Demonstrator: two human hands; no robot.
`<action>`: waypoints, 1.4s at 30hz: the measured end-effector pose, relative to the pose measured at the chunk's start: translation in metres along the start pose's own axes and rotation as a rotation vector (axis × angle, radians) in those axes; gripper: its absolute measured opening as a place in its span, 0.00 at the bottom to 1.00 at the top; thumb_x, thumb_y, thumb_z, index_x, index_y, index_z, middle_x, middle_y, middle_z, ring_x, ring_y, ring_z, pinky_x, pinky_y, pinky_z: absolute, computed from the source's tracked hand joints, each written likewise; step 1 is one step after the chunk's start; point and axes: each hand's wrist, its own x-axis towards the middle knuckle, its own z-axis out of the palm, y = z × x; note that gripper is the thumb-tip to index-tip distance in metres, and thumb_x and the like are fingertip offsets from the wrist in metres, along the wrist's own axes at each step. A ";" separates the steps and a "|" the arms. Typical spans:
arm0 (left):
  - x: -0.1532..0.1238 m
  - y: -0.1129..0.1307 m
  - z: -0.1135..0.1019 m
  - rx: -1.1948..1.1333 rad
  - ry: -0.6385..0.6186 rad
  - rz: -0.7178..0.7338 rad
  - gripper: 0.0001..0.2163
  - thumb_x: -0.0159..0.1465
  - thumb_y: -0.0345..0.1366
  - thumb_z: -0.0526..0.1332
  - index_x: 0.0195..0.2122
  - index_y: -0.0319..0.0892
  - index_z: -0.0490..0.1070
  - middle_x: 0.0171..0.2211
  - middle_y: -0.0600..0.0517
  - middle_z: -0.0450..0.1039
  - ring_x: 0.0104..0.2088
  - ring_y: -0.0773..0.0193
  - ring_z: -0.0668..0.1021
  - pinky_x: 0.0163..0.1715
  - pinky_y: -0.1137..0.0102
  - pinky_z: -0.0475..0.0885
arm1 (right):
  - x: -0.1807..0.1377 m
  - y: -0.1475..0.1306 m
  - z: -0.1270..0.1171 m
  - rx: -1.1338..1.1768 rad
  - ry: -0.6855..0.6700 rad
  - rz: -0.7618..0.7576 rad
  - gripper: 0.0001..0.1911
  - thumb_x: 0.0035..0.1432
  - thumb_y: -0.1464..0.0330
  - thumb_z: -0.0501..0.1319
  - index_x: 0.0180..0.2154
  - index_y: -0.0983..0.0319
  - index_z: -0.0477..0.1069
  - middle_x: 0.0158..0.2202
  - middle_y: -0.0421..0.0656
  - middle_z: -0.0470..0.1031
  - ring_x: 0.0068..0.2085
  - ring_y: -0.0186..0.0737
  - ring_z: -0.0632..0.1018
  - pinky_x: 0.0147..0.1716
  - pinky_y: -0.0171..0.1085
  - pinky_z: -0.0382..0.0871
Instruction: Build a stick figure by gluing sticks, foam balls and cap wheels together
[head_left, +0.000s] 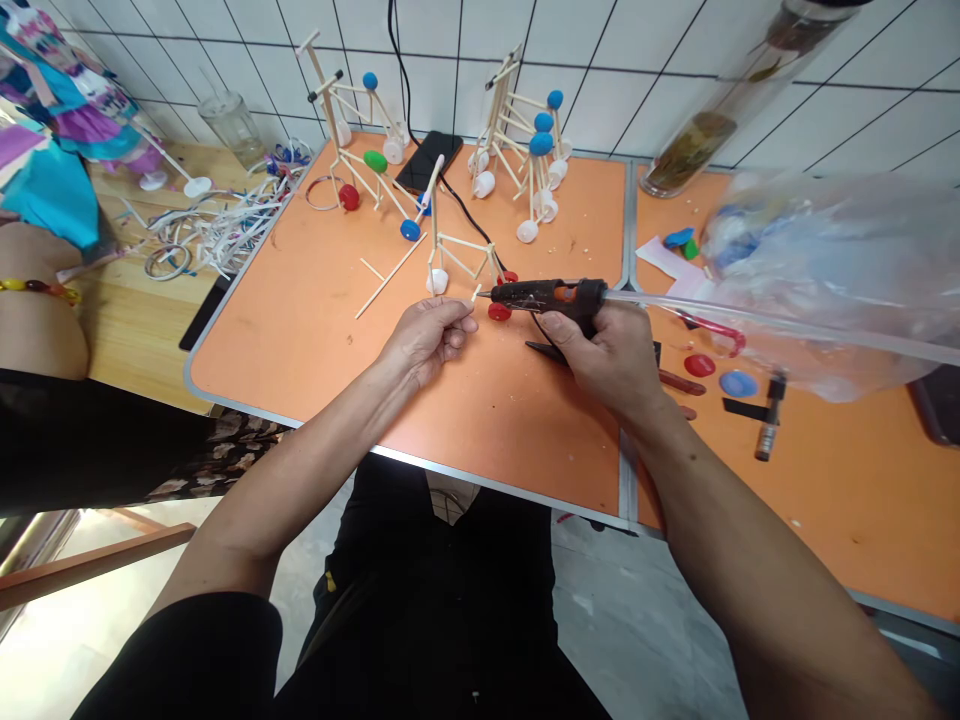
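My right hand (604,350) is wrapped round a black hot glue gun (544,294) with a long clear glue stick (750,318) trailing to the right. Its nozzle points left at the tip of a short wooden stick (474,294), which my left hand (429,335) pinches just above the orange table (315,320). A red cap (499,312) lies right under the nozzle. Just behind stands a small stick frame (450,250) with white, blue and red caps.
Two bigger stick-and-cap models (360,130) (525,150) and a black phone (427,160) with cable stand at the back. Loose caps (739,383), a lighter (766,435) and a clear plastic bag (832,280) lie right. Another person's arm (37,320) is at left, by a wooden table with cut strips (217,225).
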 end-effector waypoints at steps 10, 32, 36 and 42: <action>0.000 0.000 0.000 -0.008 -0.017 0.002 0.13 0.70 0.25 0.66 0.26 0.38 0.73 0.20 0.54 0.75 0.14 0.76 0.66 0.14 0.78 0.53 | 0.001 0.001 0.000 0.002 0.001 -0.008 0.20 0.73 0.52 0.66 0.39 0.61 0.84 0.28 0.40 0.71 0.32 0.44 0.74 0.35 0.42 0.66; 0.002 0.000 -0.001 0.002 -0.007 -0.012 0.15 0.71 0.25 0.66 0.25 0.38 0.74 0.20 0.54 0.74 0.14 0.76 0.66 0.14 0.78 0.54 | 0.002 0.001 0.001 0.032 -0.010 -0.038 0.19 0.74 0.53 0.66 0.37 0.60 0.81 0.30 0.42 0.76 0.33 0.46 0.78 0.36 0.43 0.70; 0.002 0.000 -0.001 -0.008 -0.009 -0.016 0.14 0.71 0.25 0.66 0.26 0.38 0.74 0.20 0.54 0.74 0.14 0.76 0.66 0.14 0.78 0.53 | 0.002 0.003 0.001 0.004 -0.010 -0.030 0.18 0.74 0.54 0.66 0.36 0.59 0.80 0.28 0.42 0.75 0.31 0.45 0.76 0.34 0.43 0.68; 0.002 0.001 -0.002 -0.025 -0.006 -0.028 0.12 0.70 0.26 0.67 0.27 0.38 0.75 0.20 0.55 0.74 0.14 0.76 0.66 0.15 0.78 0.54 | 0.002 0.003 0.002 0.008 -0.024 -0.030 0.14 0.72 0.58 0.66 0.40 0.60 0.84 0.31 0.42 0.78 0.33 0.45 0.77 0.36 0.42 0.69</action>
